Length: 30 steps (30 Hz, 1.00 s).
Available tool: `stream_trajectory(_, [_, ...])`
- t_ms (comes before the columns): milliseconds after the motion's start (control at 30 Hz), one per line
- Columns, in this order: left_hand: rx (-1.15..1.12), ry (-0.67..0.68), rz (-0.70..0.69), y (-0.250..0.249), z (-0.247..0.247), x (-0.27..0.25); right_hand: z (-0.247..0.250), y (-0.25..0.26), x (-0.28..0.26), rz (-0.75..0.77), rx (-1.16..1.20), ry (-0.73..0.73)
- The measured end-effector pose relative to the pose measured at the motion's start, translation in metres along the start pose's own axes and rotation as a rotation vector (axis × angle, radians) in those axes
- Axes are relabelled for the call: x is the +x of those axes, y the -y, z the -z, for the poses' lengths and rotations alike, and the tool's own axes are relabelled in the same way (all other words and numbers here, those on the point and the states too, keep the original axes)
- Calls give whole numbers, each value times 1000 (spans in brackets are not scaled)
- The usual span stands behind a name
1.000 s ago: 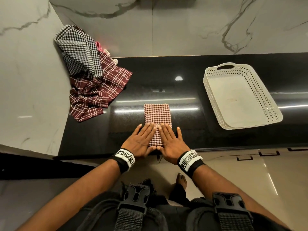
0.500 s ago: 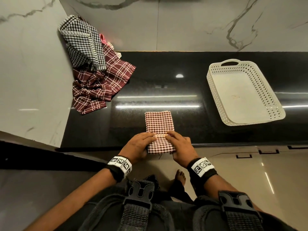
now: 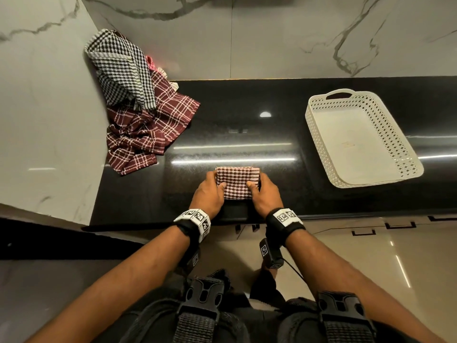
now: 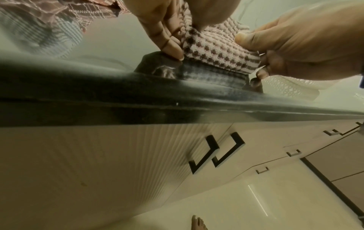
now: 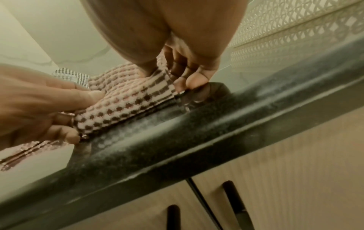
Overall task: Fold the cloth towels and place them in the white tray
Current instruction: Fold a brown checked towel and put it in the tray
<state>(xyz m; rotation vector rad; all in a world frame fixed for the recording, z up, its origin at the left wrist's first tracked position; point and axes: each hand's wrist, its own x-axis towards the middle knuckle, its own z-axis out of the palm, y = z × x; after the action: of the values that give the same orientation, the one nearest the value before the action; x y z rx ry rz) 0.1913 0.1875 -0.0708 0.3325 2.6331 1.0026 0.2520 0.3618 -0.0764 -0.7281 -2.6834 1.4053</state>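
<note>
A red-and-white checked towel (image 3: 237,182), folded to a small thick square, lies near the front edge of the black counter (image 3: 247,129). My left hand (image 3: 215,184) grips its left side, thumb on top and fingers tucked under. My right hand (image 3: 257,184) grips the right side the same way. In the left wrist view the towel (image 4: 218,51) bulges between my left fingers (image 4: 167,38) and the right hand (image 4: 305,42). The right wrist view shows the towel (image 5: 126,101) held just above the counter edge. The white perforated tray (image 3: 358,149) stands at the right, with nothing in it.
A heap of unfolded towels sits in the back left corner: a black-and-white checked one (image 3: 121,70) leaning on the marble wall, over a maroon plaid one (image 3: 148,129). Cabinet doors with black handles (image 4: 214,151) lie below the counter edge.
My hands went from pressing flat on the long towel to pinching its near end and folding it away from me. The towel is now half as long, held at both sides.
</note>
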Motion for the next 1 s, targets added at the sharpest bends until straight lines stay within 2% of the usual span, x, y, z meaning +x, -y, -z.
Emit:
stream_trajectory(100, [27, -18, 32, -7, -2, 4, -4, 0, 9, -17, -113, 2])
stream_trajectory(300, [87, -62, 8, -10, -2, 11, -7, 7, 16, -3, -354, 37])
stream_trajectory(400, [134, -78, 13, -11, -1, 10, -5, 7, 12, -13, -351, -5])
stream_trajectory(467, [286, -166, -109, -11, 2, 8, -4, 10, 7, 95, -459, -114])
stream_trajectory(500, [384, -202, -222, -11, 1, 8, -5, 14, 4, 177, -540, -120])
stream_trajectory(533, [464, -213, -342, -10, 0, 8, -6, 18, 2, 259, -602, -63])
stream_trajectory(600, [577, -130, -530, -9, -5, 13, -14, 23, 2, 369, -665, 136])
stream_trajectory(633, [620, -60, -564, -7, -6, 16, -17, 22, 4, 381, -695, 220])
stream_trajectory(700, [692, 71, -521, 1, -9, 22, -20, 13, 10, 354, -766, 317])
stream_trajectory(767, [733, 134, -472, 11, -6, 26, -17, 6, 13, 326, -825, 380])
stream_trajectory(867, [746, 181, -463, 14, -2, 26, -10, 2, 13, 286, -832, 383])
stream_trajectory(1000, [693, 215, -408, 6, 0, 15, -3, 4, 5, 35, -719, 298])
